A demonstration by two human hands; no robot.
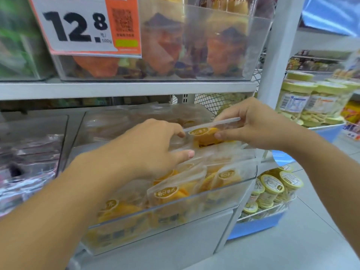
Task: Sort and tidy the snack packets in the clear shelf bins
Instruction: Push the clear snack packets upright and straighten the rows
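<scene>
**Hands on one packet, loose stack beneath**

Right hand point(259, 123) is pinching the sealed top strip of a clear mango packet point(209, 134), thumb on the near face and fingers curled over the far edge, holding it upright just above the clear bin point(224, 193). Left hand point(150, 147) is meeting the same packet at its other top corner, its fingertips touching the seal while its thumb is reaching out lower down, over the packets standing in the bin; whether that hand is truly gripping or only steadying is hard to tell from this angle.

Inside the bin, the other mango packets point(169, 191) are leaning forward against the front wall, overlapping and uneven. The held packet is sitting behind them, toward the back of the bin.

Risks, as a judgement: the wrapping looks slick and thin, so a pinch on the seal alone may be letting the weight of the fruit swing the packet and slip it free. Pushing it down into the leaning row could be tipping the front packets over the low front wall onto the floor. The left forearm is crossing above the bin's left end, and a careless sweep could be dragging packets out of line. Above the bin, the shelf edge point(126, 90) is leaving little headroom, so lifting high could knock knuckles against it.
</scene>
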